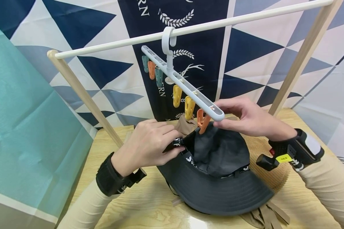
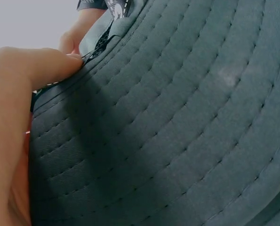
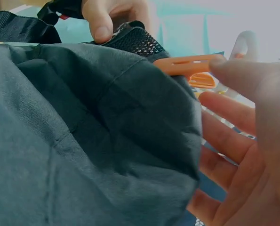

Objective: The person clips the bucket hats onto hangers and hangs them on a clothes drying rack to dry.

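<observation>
Head view: looking down on black hat, below end of hanger, above desk.
Left grip: narrow, pinching black hat by inner band.
Right grip: wide, fingers spread, thumb touching end clip.
End clip: orange, at black hat's edge.
Hanger: hooked over rail.
Tan hat: partly beneath black hat.

Six clips are hanging on one hanger: two teal, two orange, two yellow. Two posts are holding up one rail. One black hat, one straw hat, two hands, two wristbands and two sleeves are showing.
</observation>
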`<state>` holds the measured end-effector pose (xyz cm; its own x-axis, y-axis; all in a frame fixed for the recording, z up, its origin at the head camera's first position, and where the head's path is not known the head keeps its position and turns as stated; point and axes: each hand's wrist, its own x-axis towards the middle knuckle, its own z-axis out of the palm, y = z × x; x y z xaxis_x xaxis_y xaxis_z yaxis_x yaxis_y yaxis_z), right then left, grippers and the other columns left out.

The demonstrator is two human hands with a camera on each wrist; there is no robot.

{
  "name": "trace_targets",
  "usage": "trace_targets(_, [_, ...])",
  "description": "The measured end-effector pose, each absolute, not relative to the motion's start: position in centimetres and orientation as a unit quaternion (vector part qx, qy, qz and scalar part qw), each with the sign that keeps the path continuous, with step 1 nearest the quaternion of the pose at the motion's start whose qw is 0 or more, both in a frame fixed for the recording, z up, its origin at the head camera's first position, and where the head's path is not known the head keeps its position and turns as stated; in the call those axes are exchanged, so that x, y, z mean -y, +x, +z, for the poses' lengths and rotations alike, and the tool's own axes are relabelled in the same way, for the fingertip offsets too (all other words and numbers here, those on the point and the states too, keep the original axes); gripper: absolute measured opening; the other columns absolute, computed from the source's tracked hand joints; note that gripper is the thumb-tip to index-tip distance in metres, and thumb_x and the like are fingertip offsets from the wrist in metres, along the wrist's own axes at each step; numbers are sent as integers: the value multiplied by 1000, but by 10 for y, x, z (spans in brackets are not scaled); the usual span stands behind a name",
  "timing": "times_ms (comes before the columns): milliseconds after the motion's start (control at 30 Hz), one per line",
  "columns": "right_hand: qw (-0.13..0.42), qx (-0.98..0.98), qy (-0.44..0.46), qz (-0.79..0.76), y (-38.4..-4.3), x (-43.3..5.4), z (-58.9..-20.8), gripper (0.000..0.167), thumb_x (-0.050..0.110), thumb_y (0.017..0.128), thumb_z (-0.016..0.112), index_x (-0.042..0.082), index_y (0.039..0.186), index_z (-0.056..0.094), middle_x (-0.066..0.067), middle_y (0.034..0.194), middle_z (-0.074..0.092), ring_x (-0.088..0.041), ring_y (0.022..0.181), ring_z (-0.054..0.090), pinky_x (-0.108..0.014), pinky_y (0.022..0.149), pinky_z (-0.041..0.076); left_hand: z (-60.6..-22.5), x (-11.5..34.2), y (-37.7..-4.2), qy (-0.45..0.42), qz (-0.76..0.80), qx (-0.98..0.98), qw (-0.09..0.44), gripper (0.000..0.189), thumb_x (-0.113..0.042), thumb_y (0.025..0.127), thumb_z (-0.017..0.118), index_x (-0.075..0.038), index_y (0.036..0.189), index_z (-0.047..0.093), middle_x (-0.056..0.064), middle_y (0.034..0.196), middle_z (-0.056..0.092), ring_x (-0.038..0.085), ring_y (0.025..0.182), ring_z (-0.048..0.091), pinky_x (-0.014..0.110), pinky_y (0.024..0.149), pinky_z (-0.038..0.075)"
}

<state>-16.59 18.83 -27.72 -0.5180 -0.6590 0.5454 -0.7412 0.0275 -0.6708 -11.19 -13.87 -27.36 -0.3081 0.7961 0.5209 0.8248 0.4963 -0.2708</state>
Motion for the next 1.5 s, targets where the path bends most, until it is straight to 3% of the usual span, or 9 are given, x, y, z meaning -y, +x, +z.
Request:
trace_targets(133, [53, 728, 488, 478, -167, -187, -282, 33, -11, 98, 76, 2, 128, 77, 11, 108, 79, -4, 95, 73, -16, 94, 57, -279, 143, -116, -494, -34, 817, 296, 29, -36, 93, 91, -15, 110, 81, -7, 100, 85, 8, 84, 77, 26, 62, 51])
trace_targets(367, [58, 762, 467, 446, -168, -184, -293, 31, -10, 99, 77, 5, 126, 79, 18, 114, 77, 4, 102, 76, -13, 94, 59, -295, 148, -128, -487, -42, 825, 284, 23, -34, 95, 87, -17, 108, 79, -8, 91, 78, 8, 72, 66, 30, 59, 50])
trace_targets(800, [44, 789, 427, 440, -171, -188, -305, 31, -10, 102, 71, 6, 128, 79, 10, 115, 74, 2, 104, 69, -12, 96, 60, -308, 158, -139, -458, -75, 848, 256, 26, -34, 96, 85, -15, 114, 82, -4, 102, 84, 12, 76, 71, 32, 63, 54])
trace_targets(900, [43, 793, 422, 438, -172, -190, -307, 32, -8, 104, 71, 7, 130, 78, 12, 118, 75, 2, 107, 69, -13, 98, 60, -309, 158, -138, -449, -69, 854, 254, 28, -37, 97, 84, -15, 114, 82, -3, 104, 84, 14, 82, 74, 34, 69, 57])
trace_targets(967, [46, 799, 413, 435, -170, -193, -307, 33, -6, 105, 71, 8, 134, 78, 17, 124, 74, 4, 110, 71, -14, 97, 60, -311, 160, -137, -435, -66, 863, 250, 33, -40, 97, 84, -14, 117, 82, -1, 109, 85, 18, 91, 77, 39, 81, 60])
trace_targets(1133, [73, 814, 383, 431, -160, -212, -305, 41, -4, 109, 65, 10, 146, 73, 30, 142, 71, 8, 117, 75, -13, 94, 59, -316, 171, -136, -390, -108, 882, 240, 41, -42, 96, 85, -15, 126, 81, 3, 119, 84, 25, 111, 75, 52, 102, 54])
trace_targets(1500, [89, 813, 390, 424, -151, -227, -317, 48, -10, 107, 63, 11, 150, 71, 22, 148, 72, 10, 135, 66, -10, 107, 54, -329, 188, -140, -373, -183, 865, 280, 40, -30, 93, 88, -11, 127, 81, 7, 122, 83, 27, 116, 75, 54, 100, 53])
